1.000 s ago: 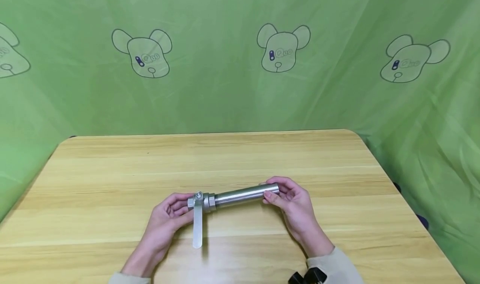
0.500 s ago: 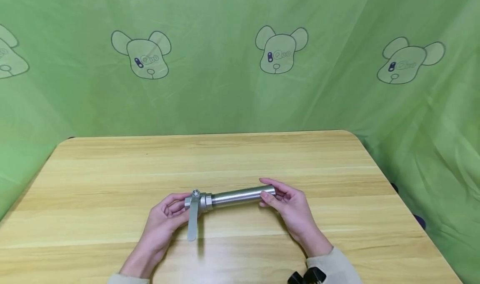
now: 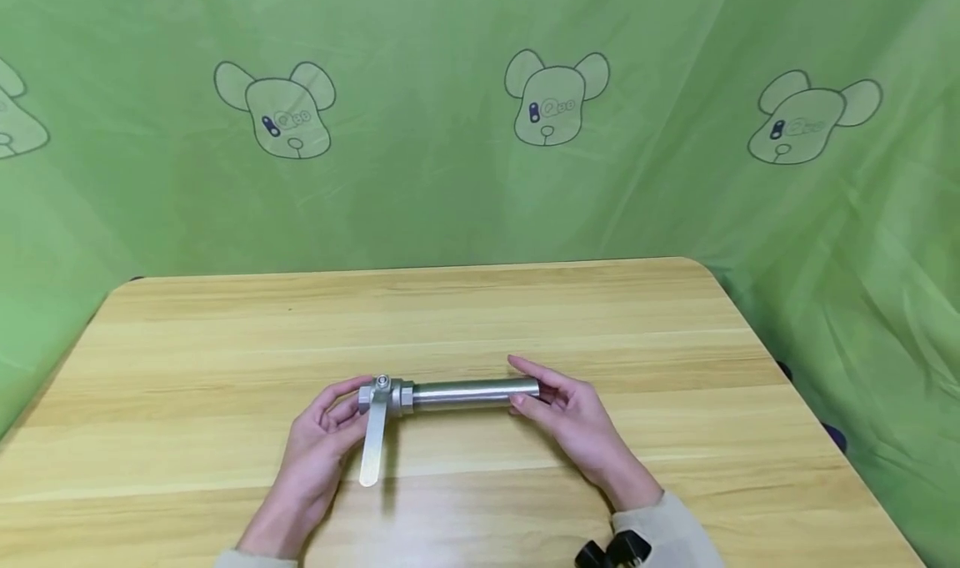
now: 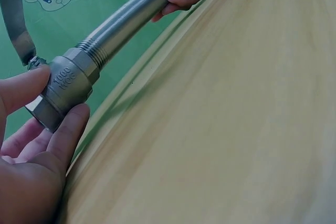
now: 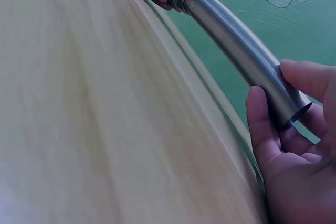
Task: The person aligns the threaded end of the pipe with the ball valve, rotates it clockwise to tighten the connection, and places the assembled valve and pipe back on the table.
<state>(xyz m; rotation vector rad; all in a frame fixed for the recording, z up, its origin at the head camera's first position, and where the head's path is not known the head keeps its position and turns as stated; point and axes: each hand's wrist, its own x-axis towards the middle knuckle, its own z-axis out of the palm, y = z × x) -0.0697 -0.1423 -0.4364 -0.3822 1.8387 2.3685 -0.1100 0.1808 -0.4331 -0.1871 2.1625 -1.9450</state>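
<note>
My left hand [image 3: 313, 455] grips a metal ball valve [image 3: 393, 397] by its hexagonal end. The valve's flat lever handle [image 3: 372, 451] points down toward the near side in the head view. From the valve's other side runs a steel pipe [image 3: 472, 394], nearly level and held above the table. Exposed thread rings [image 4: 93, 52] show where the pipe enters the valve. At the pipe's free end, my right hand [image 3: 581, 430] holds it between thumb and fingers, with the open pipe mouth [image 5: 299, 115] visible in the right wrist view. Raised lettering marks the valve body [image 4: 68, 85].
A wooden table [image 3: 225, 326] with rounded far corners lies beneath both hands. Green cloth [image 3: 420, 193] printed with bear heads hangs behind and along the sides. A black device [image 3: 615, 550] sits at the right sleeve.
The valve and pipe have shifted left, and the pipe's right end has dropped so it lies nearly level. The lever's lower end has swung left along with them. Both hands keep hold.
</note>
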